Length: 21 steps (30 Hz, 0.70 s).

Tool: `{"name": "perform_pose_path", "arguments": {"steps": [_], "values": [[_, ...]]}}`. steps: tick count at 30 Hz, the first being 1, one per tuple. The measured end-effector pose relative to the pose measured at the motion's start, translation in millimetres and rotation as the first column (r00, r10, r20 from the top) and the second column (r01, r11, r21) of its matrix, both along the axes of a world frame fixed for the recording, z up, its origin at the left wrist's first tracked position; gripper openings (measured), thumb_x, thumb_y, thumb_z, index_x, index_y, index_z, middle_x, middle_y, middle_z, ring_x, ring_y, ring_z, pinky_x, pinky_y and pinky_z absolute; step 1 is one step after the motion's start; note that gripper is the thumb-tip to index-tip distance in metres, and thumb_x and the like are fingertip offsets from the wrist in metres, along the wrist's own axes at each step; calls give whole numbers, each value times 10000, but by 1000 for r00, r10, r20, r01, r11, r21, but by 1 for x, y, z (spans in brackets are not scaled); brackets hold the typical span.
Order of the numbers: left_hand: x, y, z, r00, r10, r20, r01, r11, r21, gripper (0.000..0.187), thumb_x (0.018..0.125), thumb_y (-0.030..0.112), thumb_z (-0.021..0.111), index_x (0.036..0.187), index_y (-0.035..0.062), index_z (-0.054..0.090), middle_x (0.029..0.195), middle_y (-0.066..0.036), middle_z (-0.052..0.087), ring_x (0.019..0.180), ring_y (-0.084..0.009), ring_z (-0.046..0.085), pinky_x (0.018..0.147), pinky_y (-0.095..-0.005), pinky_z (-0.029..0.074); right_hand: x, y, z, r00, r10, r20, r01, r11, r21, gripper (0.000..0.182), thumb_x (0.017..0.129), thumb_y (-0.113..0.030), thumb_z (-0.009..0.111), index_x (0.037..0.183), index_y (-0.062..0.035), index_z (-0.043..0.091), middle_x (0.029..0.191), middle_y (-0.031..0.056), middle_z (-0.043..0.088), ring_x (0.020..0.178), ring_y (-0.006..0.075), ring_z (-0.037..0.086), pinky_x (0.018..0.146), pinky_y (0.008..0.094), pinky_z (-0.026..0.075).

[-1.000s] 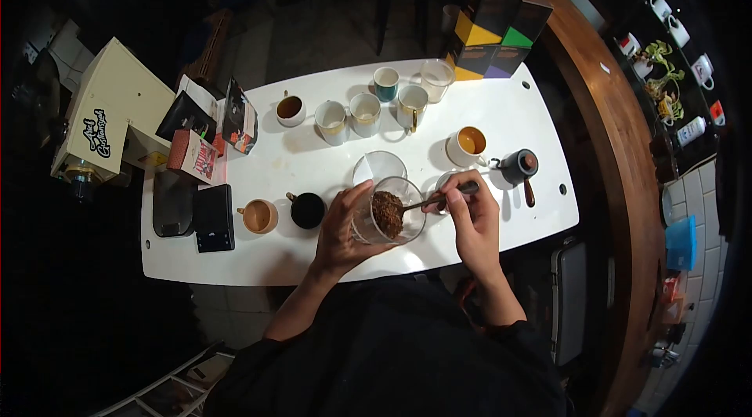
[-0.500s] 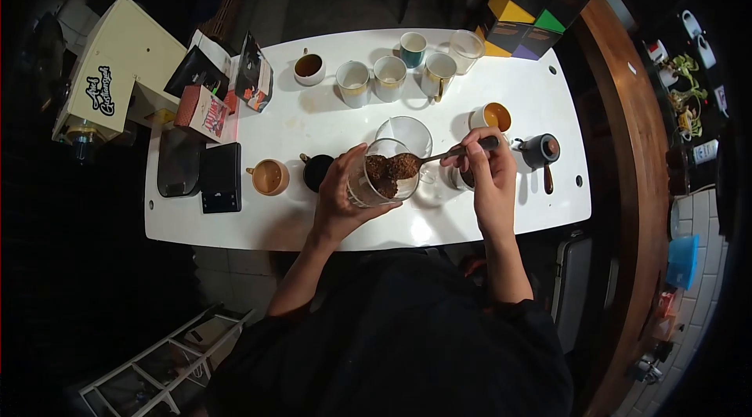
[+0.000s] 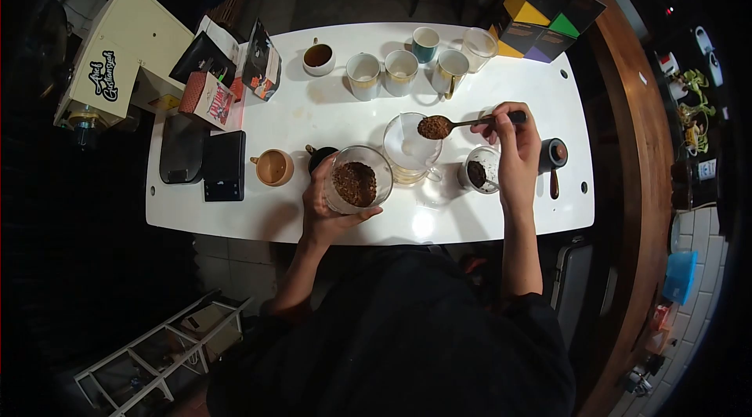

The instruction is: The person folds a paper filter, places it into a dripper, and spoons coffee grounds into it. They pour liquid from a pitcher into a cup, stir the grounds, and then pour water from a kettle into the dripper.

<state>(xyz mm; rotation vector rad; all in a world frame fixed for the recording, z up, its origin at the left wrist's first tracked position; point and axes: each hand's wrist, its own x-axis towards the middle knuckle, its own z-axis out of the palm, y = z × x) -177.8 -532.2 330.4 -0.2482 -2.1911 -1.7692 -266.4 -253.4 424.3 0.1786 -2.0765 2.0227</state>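
Note:
My left hand [image 3: 323, 205] is wrapped round a clear glass [image 3: 374, 204] that holds brown grounds [image 3: 355, 184]. Between its fingers my right hand [image 3: 511, 143] grips the dark handle of a spoon [image 3: 464, 124]. The spoon's bowl, heaped with brown grounds [image 3: 435, 128], hangs over a glass dripper with a white filter [image 3: 407, 143]. Below my right hand stands a white cup [image 3: 480, 169] with dark grounds inside. A black cup [image 3: 317, 157] is partly hidden behind my left hand.
Several cups, among them a white mug [image 3: 363, 76] and a teal cup [image 3: 424, 45], line the back of the white table [image 3: 313, 123]. A tan cup [image 3: 273, 168] and black scale [image 3: 225, 166] stand left, a dark pot [image 3: 553, 154] right. Boxes [image 3: 540, 21] stand behind.
The spoon has come out of the glass with grounds on it and moved up and right, over the filter. The glass has moved slightly left and lower.

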Motion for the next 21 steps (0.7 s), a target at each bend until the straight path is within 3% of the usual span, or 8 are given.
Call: {"name": "perform_pose_path", "arguments": {"steps": [3,5,7,9,13,17,19,21], "values": [[3,-1,2,1000,26,17,-26,1000,10,1068,598,251,987,1442,41,368,1286,-157,598,1161,-250,630,1009,-393,544,-3,-8,-4,1000,13,18,-14,998,56,108,1040,-89,486,1039,-4,552,891,97,686,814,120,572,766,269,448],[3,-3,0,999,31,10,-31,999,10,1065,600,249,986,1441,41,367,1284,-156,596,1158,-250,631,1009,-393,544,-2,-12,-10,990,116,-77,-82,934,349,79,1015,-59,511,1042,0,556,908,126,672,822,176,619,763,289,456],[3,-3,-1,999,33,1,-33,999,11,1062,602,248,985,1440,41,367,1283,-155,594,1155,-251,631,1009,-393,544,1,-19,-13,954,210,-213,-57,828,559,109,935,-14,591,1040,8,571,891,170,629,861,339,609,762,379,468],[3,-2,-1,999,39,-3,-39,999,38,1062,602,238,985,1440,42,362,1284,-154,590,1154,-255,630,1008,-393,544,6,-24,-7,951,254,-174,-85,759,646,123,919,1,595,1041,3,581,894,168,619,864,353,587,780,419,466],[2,-1,-1,1000,22,-1,-22,999,30,1067,597,227,987,1440,40,361,1301,-161,578,1171,-253,620,1010,-392,542,10,-21,-1,938,219,-268,9,759,651,120,926,16,578,1045,6,585,901,156,627,867,340,608,786,400,483],[0,4,-7,1000,11,-8,-11,1000,0,1047,598,222,983,1431,42,376,1339,-166,557,1202,-269,605,1009,-401,538,26,-17,19,967,32,-251,46,954,297,77,1007,-11,497,1052,24,550,907,135,652,820,178,675,764,294,504],[0,7,-11,1000,20,-4,-20,999,-25,1042,595,227,983,1427,42,384,1353,-172,548,1222,-286,595,1019,-411,528,34,-18,27,965,22,-261,20,988,156,83,1009,-6,478,1045,31,544,905,140,638,831,188,673,742,289,507],[-2,8,-11,993,22,-112,-46,975,-218,1032,577,248,985,1409,40,411,1373,-186,535,1254,-332,569,1044,-435,499,47,-24,27,972,43,-231,-24,996,86,80,995,15,481,1036,35,546,907,140,628,835,192,669,727,293,510]]}}
